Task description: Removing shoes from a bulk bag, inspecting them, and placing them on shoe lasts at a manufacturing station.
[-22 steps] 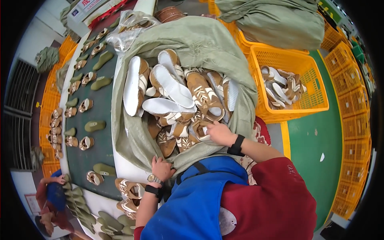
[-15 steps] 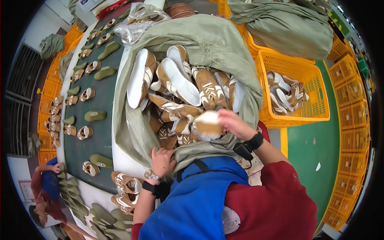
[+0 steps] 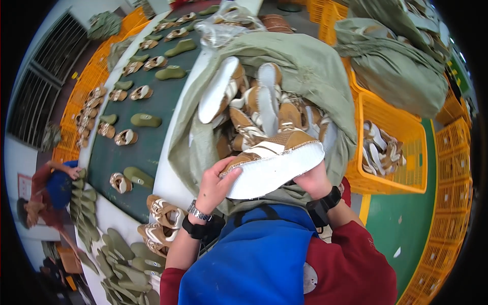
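A brown-and-white shoe upper (image 3: 277, 168) is between my two hands, tilted so its flat white bottom faces me. My left hand (image 3: 216, 185) grips one end, thumb over the edge. At the other end, my right hand (image 3: 314, 182) holds on, with its fingers mostly hidden behind the upper. Just beyond them, a large grey-green sack (image 3: 310, 63) gapes wide, its rim folded down. Inside lies a heap of similar shoe uppers (image 3: 219, 91), several with white bottoms turned up.
Left of the sack runs a dark green conveyor belt (image 3: 168, 109) carrying shoe uppers and green shoe lasts (image 3: 146, 120). Two uppers (image 3: 162, 213) sit on its near white edge. At right stands a yellow crate (image 3: 396, 183) holding uppers. A person (image 3: 53, 185) works at far left.
My right hand has brought a shoe upper out of the sack toward me. The left hand has left the sack's rim and taken hold of it. The view has shifted.
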Demonstrator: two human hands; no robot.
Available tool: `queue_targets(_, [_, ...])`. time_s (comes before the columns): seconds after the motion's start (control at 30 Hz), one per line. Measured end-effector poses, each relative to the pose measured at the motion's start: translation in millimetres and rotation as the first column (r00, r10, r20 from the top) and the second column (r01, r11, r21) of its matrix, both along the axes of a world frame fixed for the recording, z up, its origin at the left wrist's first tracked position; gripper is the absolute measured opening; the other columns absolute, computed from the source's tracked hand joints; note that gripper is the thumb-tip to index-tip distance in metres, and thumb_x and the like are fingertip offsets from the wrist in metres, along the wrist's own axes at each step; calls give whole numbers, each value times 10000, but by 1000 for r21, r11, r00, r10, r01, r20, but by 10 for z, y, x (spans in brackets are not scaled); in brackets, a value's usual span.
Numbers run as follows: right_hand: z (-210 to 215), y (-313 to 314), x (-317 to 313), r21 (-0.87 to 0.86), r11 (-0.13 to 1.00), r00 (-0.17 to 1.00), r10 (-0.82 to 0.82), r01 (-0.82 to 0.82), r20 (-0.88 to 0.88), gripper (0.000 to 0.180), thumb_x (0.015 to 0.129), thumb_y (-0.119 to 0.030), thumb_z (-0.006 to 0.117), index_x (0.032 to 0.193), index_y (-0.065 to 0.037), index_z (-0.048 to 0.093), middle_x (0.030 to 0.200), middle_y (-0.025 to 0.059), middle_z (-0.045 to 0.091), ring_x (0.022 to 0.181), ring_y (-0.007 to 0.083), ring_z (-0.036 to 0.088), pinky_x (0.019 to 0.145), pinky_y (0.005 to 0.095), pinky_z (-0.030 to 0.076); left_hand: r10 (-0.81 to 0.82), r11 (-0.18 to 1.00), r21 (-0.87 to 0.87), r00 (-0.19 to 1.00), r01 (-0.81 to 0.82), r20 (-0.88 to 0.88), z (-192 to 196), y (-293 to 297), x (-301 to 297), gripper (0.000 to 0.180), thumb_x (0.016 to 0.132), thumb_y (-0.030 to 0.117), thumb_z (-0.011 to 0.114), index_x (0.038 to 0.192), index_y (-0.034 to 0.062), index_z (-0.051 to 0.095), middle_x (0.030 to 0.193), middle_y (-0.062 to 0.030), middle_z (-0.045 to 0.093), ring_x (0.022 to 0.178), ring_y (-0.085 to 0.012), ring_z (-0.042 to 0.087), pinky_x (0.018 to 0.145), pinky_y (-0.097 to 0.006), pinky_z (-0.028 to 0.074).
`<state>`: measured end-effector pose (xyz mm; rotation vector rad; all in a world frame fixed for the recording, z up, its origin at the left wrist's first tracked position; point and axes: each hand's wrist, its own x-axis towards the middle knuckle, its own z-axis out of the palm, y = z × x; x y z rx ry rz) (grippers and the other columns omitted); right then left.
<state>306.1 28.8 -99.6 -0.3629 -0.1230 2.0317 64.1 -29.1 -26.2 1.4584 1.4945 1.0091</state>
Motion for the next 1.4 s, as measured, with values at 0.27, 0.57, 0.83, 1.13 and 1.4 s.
queue_targets(0.27, [820,10,-696,31,971,944,224,-238,240,417,932,-371,381,1126,-39,542,1039,57,614,977,193,586,902,324,447,277,961,11,961,-278,20,-252,-309,-619,392,908,253,546,1197,-11,525,1059,-145,617,956,-184,572,825,-270,445])
queue_targets(0.57, [1159,-457,-1800,622,-448,735,-588,-642,336,228,666,-250,741,740,-102,584,760,29,495,684,224,463,633,330,411,331,933,-109,697,-344,636,253,-987,-925,749,802,82,647,1389,11,187,1313,-114,416,1180,-179,442,981,-322,381])
queue_targets(0.83, [1267,-794,-2615,771,-214,684,-637,-600,355,364,694,-104,691,1039,-70,576,869,95,571,786,274,589,664,349,492,565,786,4,719,-619,405,156,-1661,-1312,680,817,76,627,1364,-34,237,1211,-137,511,1105,-171,507,930,-294,412])
queue_targets(1.13, [1113,-1374,-3268,818,-294,796,-531,-494,290,317,715,56,560,1021,-28,545,794,122,547,644,274,577,563,337,477,871,485,616,408,-620,-275,294,-2291,-1774,448,693,22,695,1106,14,523,964,-145,572,897,-315,569,754,-329,480])
queue_targets(1.4, [1064,-2001,-3719,741,-210,704,-548,-638,452,335,734,26,511,1052,-75,548,813,141,520,685,332,567,584,396,476,913,403,636,333,-658,-234,274,-2789,-2061,146,729,17,636,857,-11,570,779,-157,574,692,-342,573,601,-381,473])
